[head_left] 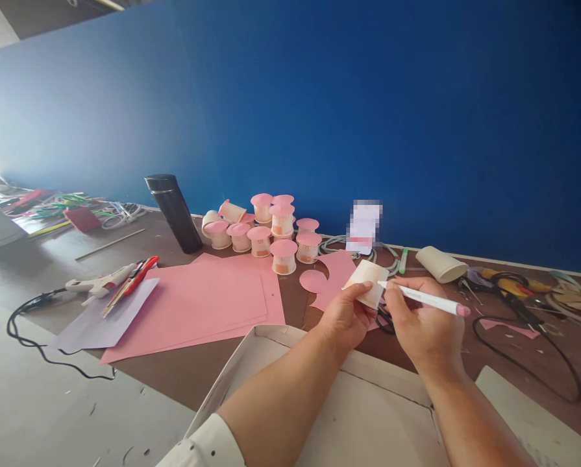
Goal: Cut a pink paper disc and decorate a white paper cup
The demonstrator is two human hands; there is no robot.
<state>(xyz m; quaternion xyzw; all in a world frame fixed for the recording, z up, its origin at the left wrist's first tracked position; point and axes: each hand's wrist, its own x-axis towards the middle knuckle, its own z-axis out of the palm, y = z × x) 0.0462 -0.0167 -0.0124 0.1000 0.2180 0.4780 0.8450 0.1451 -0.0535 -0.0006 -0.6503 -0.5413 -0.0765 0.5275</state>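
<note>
My left hand point(347, 316) is closed around a white paper cup point(365, 275), which it holds tilted above the front of the table. In my right hand point(424, 324) is a white marker pen point(429, 300) with a pink end, pinched between the fingers. The pen's tip is at the side of the cup; whether it touches cannot be made out. Beneath the cup lies a cut piece of pink paper point(336, 266) beside a pink paper circle point(313, 281). Behind and left stand several paper cups with pink round tops point(284, 256), some bearing small orange drawings.
Pink sheets point(212, 298) and a lilac sheet point(100, 324) lie left, with a glue gun point(100, 282) and a red utility knife point(132, 282). A black flask point(173, 214) stands behind. A shallow white box point(368, 415) is under my forearms. Another paper cup point(441, 264) lies right, near cables point(528, 311).
</note>
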